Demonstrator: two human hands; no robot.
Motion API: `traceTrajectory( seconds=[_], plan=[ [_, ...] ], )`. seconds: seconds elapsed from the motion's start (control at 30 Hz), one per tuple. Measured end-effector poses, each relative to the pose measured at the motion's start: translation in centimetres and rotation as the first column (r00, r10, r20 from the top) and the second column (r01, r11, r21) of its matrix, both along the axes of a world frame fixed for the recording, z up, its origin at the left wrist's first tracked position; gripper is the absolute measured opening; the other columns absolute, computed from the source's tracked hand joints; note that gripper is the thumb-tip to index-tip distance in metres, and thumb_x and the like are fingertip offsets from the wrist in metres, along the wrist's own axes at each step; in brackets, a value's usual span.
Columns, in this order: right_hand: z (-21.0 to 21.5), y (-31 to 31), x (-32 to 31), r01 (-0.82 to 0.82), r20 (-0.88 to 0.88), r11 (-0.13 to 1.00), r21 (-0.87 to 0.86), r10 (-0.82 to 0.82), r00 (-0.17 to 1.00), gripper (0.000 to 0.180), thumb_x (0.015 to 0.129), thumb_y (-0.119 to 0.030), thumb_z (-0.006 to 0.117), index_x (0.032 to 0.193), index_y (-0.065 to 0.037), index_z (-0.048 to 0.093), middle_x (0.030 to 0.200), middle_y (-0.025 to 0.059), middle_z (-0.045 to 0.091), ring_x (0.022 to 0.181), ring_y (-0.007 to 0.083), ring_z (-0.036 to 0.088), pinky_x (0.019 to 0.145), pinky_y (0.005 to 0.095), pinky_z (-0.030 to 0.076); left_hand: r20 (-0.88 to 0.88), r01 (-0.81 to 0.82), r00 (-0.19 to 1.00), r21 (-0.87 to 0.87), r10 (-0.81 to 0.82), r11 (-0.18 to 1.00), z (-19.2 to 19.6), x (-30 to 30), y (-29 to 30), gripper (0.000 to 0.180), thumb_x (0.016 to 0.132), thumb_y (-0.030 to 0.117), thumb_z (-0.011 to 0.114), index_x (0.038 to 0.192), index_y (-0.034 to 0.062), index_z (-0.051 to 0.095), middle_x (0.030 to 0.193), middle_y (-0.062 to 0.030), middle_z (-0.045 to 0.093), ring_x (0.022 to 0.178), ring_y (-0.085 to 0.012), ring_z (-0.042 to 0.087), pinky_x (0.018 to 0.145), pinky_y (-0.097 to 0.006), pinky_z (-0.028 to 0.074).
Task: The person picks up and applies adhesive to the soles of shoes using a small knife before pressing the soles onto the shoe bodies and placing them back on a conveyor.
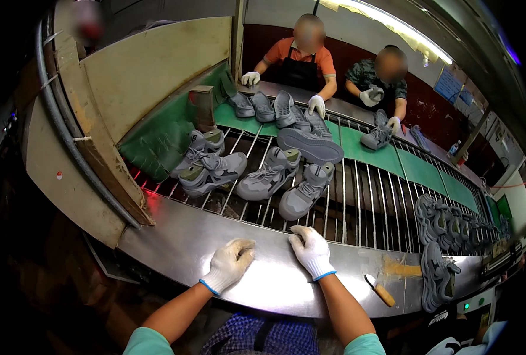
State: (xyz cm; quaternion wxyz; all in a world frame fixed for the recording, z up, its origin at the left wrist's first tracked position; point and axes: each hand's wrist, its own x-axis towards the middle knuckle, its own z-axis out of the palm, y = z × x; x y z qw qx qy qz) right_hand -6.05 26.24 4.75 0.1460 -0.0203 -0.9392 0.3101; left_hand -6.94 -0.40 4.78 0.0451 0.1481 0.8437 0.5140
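Grip: left hand (230, 263) and right hand (312, 251), gloved, loosely curled, grasping nothing | resting on steel ledge (174, 245) | grey sneakers (286, 180) beyond on roller conveyor (369, 207).

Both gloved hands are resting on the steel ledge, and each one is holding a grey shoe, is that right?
Not quite. In the head view the left hand and right hand do rest on the steel ledge, but both are empty; the grey shoes lie apart on the roller rack.

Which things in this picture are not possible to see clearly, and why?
- Head view: stacked grey soles at the far right blur together near the rim; their count is unclear.
- Left hand and right hand rest on the steel ledge; gloves hide the fingers.
- Wooden-handled tool: its blade is too small.
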Motion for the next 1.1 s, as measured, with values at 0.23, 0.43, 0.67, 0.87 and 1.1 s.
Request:
traceTrajectory(
  seconds=[0.23, 0.43, 0.67, 0.87, 1.1],
  plan=[
    [-0.5, 1.2, -3.5, -0.123, -0.136, 0.98, -0.154, 0.103, 0.985, 0.026, 0.095, -0.014, 0.072, 0.119, -0.003, 0.074, 0.111, 0.0173, 0.075, 0.105, 0.0315, 0.074, 0.094, 0.0381, 0.058, 0.018, 0.104, 0.994, 0.132, -0.107, 0.986, -2.0, -6.0, -1.2, 0.038, 0.098, 0.015, 0.07, 0.132, -0.0016, 0.069, 0.126, -0.0168, 0.073, 0.108, -0.0253, 0.074, 0.094, -0.035, 0.059],
    [5.3, 10.3, -15.6, 0.004, -0.396, 0.995, 0.096, 0.034, 0.918, 0.045, 0.092, -0.014, 0.078, 0.134, -0.006, 0.067, 0.116, 0.0154, 0.072, 0.098, 0.028, 0.074, 0.085, 0.0392, 0.06, -0.632, 0.099, 0.761, -0.109, -0.146, 0.989, 6.4, -23.5, 0.7, 0.046, 0.093, 0.014, 0.072, 0.137, 0.0002, 0.063, 0.132, -0.0187, 0.068, 0.118, -0.0349, 0.069, 0.098, -0.042, 0.057],
    [6.0, 23.6, -35.4, 0.37, -0.029, 0.922, 0.113, -0.369, 0.929, 0.067, 0.094, -0.046, 0.07, 0.147, -0.007, 0.059, 0.139, 0.0271, 0.063, 0.125, 0.0427, 0.064, 0.109, 0.0467, 0.049, -0.391, 0.002, 0.885, -0.539, -0.253, 0.842, 7.6, -41.0, 9.3, 0.055, 0.094, 0.031, 0.067, 0.142, 0.0086, 0.056, 0.141, -0.0175, 0.06, 0.128, -0.0388, 0.061, 0.105, -0.049, 0.052],
    [5.5, 23.6, -42.4, 0.141, 0.188, 0.953, 0.266, -0.195, 0.963, 0.076, 0.086, -0.044, 0.077, 0.151, -0.013, 0.056, 0.157, 0.0285, 0.047, 0.133, 0.044, 0.06, 0.114, 0.0447, 0.049, -0.337, -0.012, 0.914, -0.575, -0.224, 0.818, 4.9, -47.9, 15.8, 0.071, 0.094, 0.038, 0.069, 0.155, 0.0107, 0.044, 0.159, -0.0114, 0.046, 0.136, -0.0377, 0.056, 0.109, -0.05, 0.051],
    [2.4, 27.0, -46.0, -0.024, 0.381, 0.984, 0.178, -0.047, 0.924, 0.06, 0.082, -0.042, 0.085, 0.129, -0.007, 0.071, 0.16, 0.0301, 0.042, 0.142, 0.0434, 0.053, 0.118, 0.0438, 0.046, -0.43, 0.052, 0.827, -0.582, -0.362, 0.812, 2.6, -54.0, 21.8, 0.075, 0.088, 0.036, 0.078, 0.153, 0.0097, 0.049, 0.162, -0.0136, 0.042, 0.144, -0.0369, 0.046, 0.116, -0.048, 0.045]
  ],
)
